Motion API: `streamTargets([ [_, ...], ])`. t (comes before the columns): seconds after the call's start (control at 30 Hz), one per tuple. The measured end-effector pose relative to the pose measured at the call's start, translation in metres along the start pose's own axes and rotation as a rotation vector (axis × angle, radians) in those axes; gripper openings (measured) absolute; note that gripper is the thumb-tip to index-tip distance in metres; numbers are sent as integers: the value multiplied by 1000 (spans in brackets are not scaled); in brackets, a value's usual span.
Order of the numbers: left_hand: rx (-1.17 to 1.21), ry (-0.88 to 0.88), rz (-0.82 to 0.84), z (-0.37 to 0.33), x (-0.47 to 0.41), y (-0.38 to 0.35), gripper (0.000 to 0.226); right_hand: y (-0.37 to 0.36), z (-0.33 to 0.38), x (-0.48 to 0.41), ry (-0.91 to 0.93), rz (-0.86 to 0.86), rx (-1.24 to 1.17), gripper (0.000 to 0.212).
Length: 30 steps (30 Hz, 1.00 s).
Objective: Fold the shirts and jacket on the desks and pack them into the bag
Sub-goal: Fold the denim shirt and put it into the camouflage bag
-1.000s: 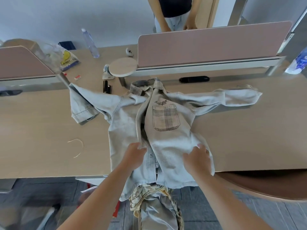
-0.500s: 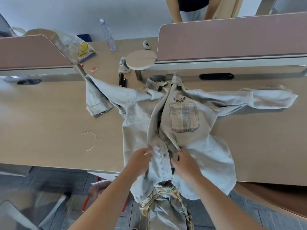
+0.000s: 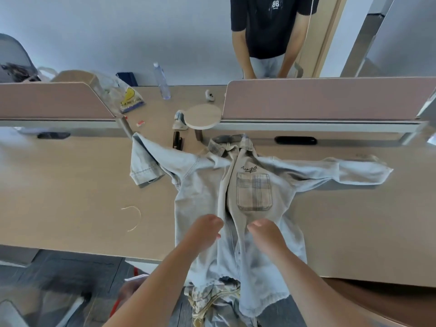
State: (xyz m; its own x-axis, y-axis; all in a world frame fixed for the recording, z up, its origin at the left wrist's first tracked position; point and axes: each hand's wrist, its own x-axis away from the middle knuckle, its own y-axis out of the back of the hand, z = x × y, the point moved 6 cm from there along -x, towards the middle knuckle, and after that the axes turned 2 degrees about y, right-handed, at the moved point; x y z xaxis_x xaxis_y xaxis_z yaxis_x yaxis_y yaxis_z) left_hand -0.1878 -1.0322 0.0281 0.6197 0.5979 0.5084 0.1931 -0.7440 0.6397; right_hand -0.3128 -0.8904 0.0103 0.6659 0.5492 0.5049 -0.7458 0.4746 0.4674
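Folding looks barely begun: the jacket point(image 3: 254, 192) lies front-up at mid-frame on the surface point(image 3: 70, 197), sleeves spread, hem hanging over the near edge, nothing packed. The left hand point(image 3: 207, 228) and right hand point(image 3: 265, 231) curl their fingers onto its front edges, seemingly pinching them. Bare surface lies open at left and right, while the partition point(image 3: 318, 100) closes off the room just beyond the collar.

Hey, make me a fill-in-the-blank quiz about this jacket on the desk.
1. The jacket lies on the desk with both ___ spread out.
2. Its plaid chest ___ faces up.
3. The water bottle stands ___.
4. The left hand and right hand both touch the ___.
Missing words: sleeves, pocket, upright, jacket.
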Motion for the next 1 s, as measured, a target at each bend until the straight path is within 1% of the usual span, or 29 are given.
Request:
streamTargets([
  [0.03, -41, -51, -41, -5, 0, 4, 23, 0, 5, 1, 2, -2, -2, 28],
  [0.07, -60, -63, -47, -9, 2, 10, 22, 1, 12, 4, 5, -8, -25, 25],
  [0.17, -184, -138, 72, -24, 1, 22, 30, 6, 42, 9, 12, -30, -43, 26],
  [0.23, -135, -168, 89, -34, -2, 39, 32, 11, 64, 8, 17, -68, -60, 22],
  [0.3, 1, -167, 38, -42, -7, 64, 29, 14, 84, 1, 36, -112, -58, 9],
  [0.37, 187, -128, 9, -44, -20, 88, 30, 15, 101, -9, 35, -142, -67, 17],
  [0.43, 333, -111, 1, -44, -36, 112, 29, 14, 120, -19, 31, -165, -78, 16],
  [0.5, 361, -138, 12, -44, -51, 130, 25, 12, 136, -31, 8, -196, -98, 17],
  [0.6, 374, -150, 37, -41, -75, 148, 24, 12, 152, -49, -22, -249, -95, 30],
  [0.67, 366, -136, 51, -40, -90, 157, 25, 13, 161, -58, -30, -276, -80, 35],
  [0.8, 291, -199, 65, -42, -120, 168, 20, 21, 171, -78, -53, -290, -32, 34],
  [0.93, 380, -127, 41, -43, -143, 174, 23, 31, 171, -106, -44, -267, -8, 34],
  [1.0, 386, -142, 11, -51, -155, 175, 20, 35, 167, -123, -40, -250, -5, 34],
])
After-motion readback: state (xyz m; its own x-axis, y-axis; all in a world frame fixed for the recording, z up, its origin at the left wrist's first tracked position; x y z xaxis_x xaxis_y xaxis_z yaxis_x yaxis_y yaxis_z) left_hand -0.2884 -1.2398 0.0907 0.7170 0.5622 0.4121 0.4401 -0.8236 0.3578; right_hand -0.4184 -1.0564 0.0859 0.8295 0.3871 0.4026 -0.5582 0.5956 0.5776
